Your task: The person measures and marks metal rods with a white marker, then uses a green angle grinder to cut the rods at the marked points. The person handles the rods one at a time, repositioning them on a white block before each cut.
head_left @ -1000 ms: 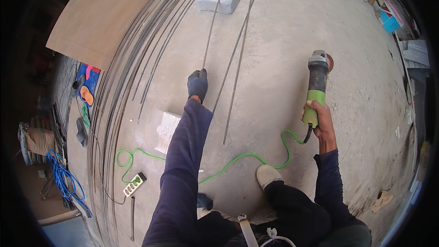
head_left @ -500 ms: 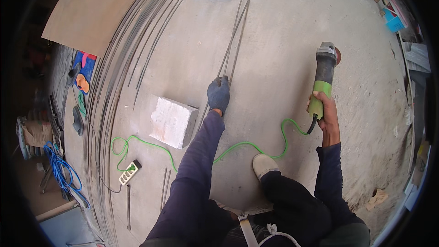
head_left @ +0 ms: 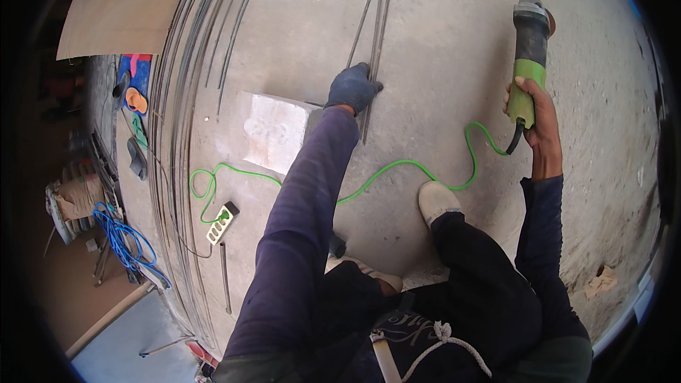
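My left hand (head_left: 352,88), in a dark blue glove, is closed on thin steel rods (head_left: 381,10), which stretch away toward the top of the picture. Just below and left of it sits a pale, rough block (head_left: 273,128), partly hidden by my sleeve. My bare right hand (head_left: 533,103) grips an angle grinder (head_left: 530,42) by its green body, with the black-and-silver head and disc pointing away from me. The grinder's green cord (head_left: 397,164) curves across the concrete floor.
A bundle of long rods (head_left: 186,35) runs down the left, beside a curved board (head_left: 120,7). Also at left are a power strip (head_left: 220,223), loose sandals (head_left: 136,99) and a blue coiled hose (head_left: 124,237). My feet (head_left: 438,202) stand below the cord.
My left hand has moved right with a rod, alongside two others. The grinder appears higher and farther right. The view has shifted, and the upper block has left it.
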Motion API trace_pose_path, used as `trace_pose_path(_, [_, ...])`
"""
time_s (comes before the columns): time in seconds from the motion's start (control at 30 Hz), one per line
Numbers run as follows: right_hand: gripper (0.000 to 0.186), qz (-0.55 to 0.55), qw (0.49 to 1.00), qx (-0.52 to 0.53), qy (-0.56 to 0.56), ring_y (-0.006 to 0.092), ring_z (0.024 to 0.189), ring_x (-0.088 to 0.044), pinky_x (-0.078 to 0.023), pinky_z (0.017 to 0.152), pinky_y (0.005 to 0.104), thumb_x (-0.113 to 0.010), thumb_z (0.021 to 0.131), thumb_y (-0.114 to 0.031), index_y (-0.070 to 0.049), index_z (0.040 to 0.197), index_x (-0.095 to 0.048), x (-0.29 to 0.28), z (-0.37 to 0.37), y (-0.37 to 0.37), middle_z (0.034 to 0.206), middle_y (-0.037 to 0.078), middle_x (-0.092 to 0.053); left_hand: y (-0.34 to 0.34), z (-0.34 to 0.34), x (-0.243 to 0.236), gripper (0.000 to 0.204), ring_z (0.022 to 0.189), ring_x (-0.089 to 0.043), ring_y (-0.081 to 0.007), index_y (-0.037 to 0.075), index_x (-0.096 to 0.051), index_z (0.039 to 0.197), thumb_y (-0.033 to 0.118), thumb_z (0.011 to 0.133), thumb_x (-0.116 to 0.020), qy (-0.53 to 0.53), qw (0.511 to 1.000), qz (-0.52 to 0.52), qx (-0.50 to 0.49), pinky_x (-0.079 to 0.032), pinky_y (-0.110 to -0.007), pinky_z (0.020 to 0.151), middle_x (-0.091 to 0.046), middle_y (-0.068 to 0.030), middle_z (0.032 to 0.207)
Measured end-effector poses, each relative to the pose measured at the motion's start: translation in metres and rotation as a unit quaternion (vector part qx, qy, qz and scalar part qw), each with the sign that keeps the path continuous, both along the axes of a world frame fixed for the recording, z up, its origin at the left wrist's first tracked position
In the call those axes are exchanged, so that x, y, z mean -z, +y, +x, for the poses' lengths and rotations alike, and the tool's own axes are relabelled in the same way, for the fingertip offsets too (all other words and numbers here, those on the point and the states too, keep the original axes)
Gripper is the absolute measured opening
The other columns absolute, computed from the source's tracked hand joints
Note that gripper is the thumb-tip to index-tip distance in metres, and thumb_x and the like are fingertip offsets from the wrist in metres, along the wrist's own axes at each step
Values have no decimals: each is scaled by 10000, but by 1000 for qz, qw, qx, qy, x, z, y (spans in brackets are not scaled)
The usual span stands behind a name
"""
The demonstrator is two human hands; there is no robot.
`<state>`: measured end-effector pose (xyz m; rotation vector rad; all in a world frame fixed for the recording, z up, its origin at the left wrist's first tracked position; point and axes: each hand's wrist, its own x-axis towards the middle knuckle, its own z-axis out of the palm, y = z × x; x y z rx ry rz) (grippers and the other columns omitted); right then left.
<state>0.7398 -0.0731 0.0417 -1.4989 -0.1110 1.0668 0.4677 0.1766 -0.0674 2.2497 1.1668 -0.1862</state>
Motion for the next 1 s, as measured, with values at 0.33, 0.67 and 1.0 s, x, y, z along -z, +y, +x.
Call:
trace_pose_path(0.33, [312, -8, 1000, -8, -17, 171, 650, -660, -564, 601, 304, -702, 890, -265, 0, 1034, -622, 6, 3, 4, 824, 96, -668, -3, -8, -3, 523, 1111, -660, -395, 13, -658, 1155, 394, 817, -779, 36, 997, -62, 5, -518, -470, 957, -707, -223, 1137])
trace_pose_path(0.67, [343, -3, 1000, -1, -13, 170, 664, -663, -580, 607, 315, -696, 900, -259, 21, 1072, -598, 4, 4, 6, 866, 97, -658, -18, -12, -1, 442, 932, -686, -383, 12, -641, 1026, 407, 856, -741, -14, 998, -47, -38, -519, -474, 816, -701, -208, 940])
trace_pose_path(1.0, [324, 19, 1000, 15, -15, 179, 658, -665, -584, 573, 327, -695, 878, -215, 12, 1073, -569, -2, 3, 7, 862, 103, -645, -15, 21, -8, 408, 961, -691, -412, 34, -626, 1077, 421, 950, -602, 5, 996, 51, -67, -539, -521, 845, -701, -222, 1005])
